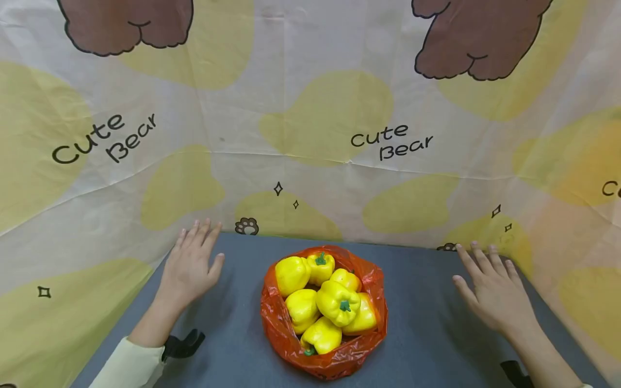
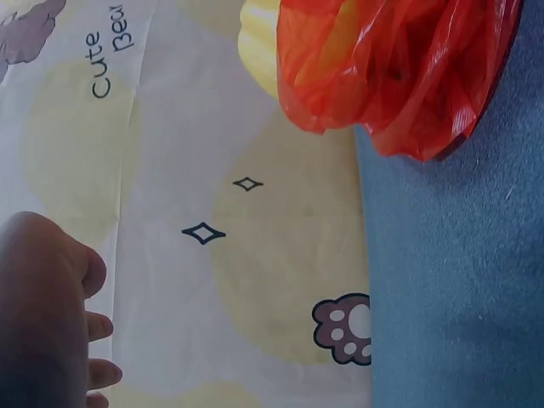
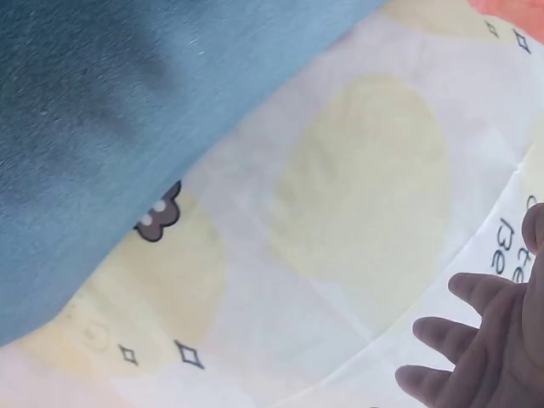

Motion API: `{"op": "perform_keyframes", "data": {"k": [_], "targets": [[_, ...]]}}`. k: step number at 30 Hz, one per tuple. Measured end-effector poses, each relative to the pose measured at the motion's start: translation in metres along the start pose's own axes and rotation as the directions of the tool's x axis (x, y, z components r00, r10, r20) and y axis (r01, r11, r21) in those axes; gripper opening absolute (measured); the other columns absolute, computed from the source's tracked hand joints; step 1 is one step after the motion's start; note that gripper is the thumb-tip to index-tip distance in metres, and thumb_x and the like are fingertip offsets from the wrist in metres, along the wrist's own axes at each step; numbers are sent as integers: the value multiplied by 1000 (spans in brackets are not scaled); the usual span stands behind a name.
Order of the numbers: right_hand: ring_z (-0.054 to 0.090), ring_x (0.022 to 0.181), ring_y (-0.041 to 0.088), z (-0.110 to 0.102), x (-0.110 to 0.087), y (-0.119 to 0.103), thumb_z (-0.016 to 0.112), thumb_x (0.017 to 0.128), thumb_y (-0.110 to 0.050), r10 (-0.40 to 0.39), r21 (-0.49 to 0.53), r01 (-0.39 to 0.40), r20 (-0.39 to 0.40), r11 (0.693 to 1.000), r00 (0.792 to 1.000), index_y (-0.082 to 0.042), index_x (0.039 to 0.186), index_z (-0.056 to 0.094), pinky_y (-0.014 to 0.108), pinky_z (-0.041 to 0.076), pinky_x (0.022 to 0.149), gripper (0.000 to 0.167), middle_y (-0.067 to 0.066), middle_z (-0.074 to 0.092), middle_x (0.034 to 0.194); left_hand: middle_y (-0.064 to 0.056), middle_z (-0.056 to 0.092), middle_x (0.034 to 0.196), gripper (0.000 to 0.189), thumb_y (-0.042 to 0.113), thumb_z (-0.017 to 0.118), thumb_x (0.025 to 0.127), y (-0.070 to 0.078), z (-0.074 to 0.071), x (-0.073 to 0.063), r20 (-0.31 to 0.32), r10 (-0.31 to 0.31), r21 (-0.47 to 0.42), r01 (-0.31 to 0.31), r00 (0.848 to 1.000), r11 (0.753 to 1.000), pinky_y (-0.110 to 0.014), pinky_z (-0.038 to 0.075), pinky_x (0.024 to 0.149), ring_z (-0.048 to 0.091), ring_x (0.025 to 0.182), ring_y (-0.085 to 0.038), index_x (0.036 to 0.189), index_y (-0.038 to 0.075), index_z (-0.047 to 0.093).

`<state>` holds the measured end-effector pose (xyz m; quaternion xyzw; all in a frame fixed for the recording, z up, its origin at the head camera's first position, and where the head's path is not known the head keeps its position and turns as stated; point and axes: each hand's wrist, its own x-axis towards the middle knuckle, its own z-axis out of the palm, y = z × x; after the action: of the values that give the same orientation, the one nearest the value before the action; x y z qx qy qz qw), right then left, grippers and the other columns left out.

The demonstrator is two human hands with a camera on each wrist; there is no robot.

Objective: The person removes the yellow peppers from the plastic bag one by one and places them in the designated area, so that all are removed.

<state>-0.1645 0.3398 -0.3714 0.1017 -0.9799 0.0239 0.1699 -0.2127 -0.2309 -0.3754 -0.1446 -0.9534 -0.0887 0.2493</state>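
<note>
A red plastic bag (image 1: 276,337) with its mouth rolled wide stands on the grey-blue table, filled with several yellow bell peppers (image 1: 338,303) with green stems. To the left of the bag, my left hand (image 1: 191,267) is held with fingers straight and thumb spread, holding nothing. On the other side, my right hand (image 1: 497,291) is likewise stretched out, apart from the bag. The left wrist view shows the bag's crinkled side (image 2: 391,76) and part of a yellow pepper (image 2: 257,47). In the right wrist view, the fingers (image 3: 438,336) are spread in front of the cloth.
A grey-blue table (image 1: 417,334) lies under the bag and hands. Behind it and along both sides hangs a printed cloth (image 1: 310,134) with yellow patches, bears and lettering. Dark straps (image 1: 183,345) sit at both wrists.
</note>
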Motion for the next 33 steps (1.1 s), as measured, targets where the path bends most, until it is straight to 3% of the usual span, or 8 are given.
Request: {"op": "perform_keyframes", "data": {"k": [7, 13, 21, 24, 27, 33], "targets": [[8, 145, 47, -7, 1, -18, 44, 100, -43, -29, -8, 29, -24, 1000, 999, -26, 156, 8, 71, 9, 111, 69, 20, 22, 158, -26, 38, 149, 64, 29, 57, 90, 9, -1, -7, -37, 31, -2, -31, 999, 1000, -60, 23, 114, 29, 140, -46, 147, 6, 39], [29, 138, 49, -12, 4, -41, 54, 95, -44, -59, 7, 60, -105, 998, 993, -25, 154, 25, 72, 28, 99, 68, 19, 37, 151, -25, 42, 146, 62, 27, 57, 88, 22, 0, -12, -82, 65, -24, -67, 995, 997, -61, 25, 112, 34, 137, -47, 146, 9, 42], [51, 116, 42, -15, 9, -69, 67, 86, -33, -140, 93, 172, -281, 981, 950, -14, 136, 52, 64, 42, 84, 56, 16, 55, 132, -23, 51, 139, 56, 27, 59, 86, 41, 5, -22, -122, 64, -107, -78, 990, 991, -65, 41, 97, 46, 127, -47, 138, 9, 51], [55, 109, 38, -15, 9, -80, 71, 81, -28, -160, 137, 215, -330, 967, 930, -11, 129, 58, 60, 46, 81, 52, 14, 58, 125, -20, 50, 140, 54, 26, 58, 89, 48, 8, -26, -58, 18, -199, -29, 998, 980, -64, 47, 88, 51, 121, -45, 140, 12, 49], [57, 105, 33, -15, 9, -92, 74, 77, -24, -160, 198, 241, -353, 950, 922, -10, 123, 62, 55, 47, 82, 49, 11, 61, 120, -16, 46, 144, 55, 29, 58, 92, 56, 12, -31, 53, -37, -305, 51, 998, 951, -63, 49, 84, 51, 122, -43, 144, 18, 44], [58, 106, 23, -13, 7, -116, 78, 75, -22, -122, 330, 229, -316, 916, 941, -17, 121, 64, 48, 52, 79, 48, 1, 62, 120, -5, 43, 145, 56, 38, 61, 92, 69, 21, -36, 245, -104, -475, 213, 964, 854, -41, 55, 73, 56, 117, -32, 143, 29, 41]]}}
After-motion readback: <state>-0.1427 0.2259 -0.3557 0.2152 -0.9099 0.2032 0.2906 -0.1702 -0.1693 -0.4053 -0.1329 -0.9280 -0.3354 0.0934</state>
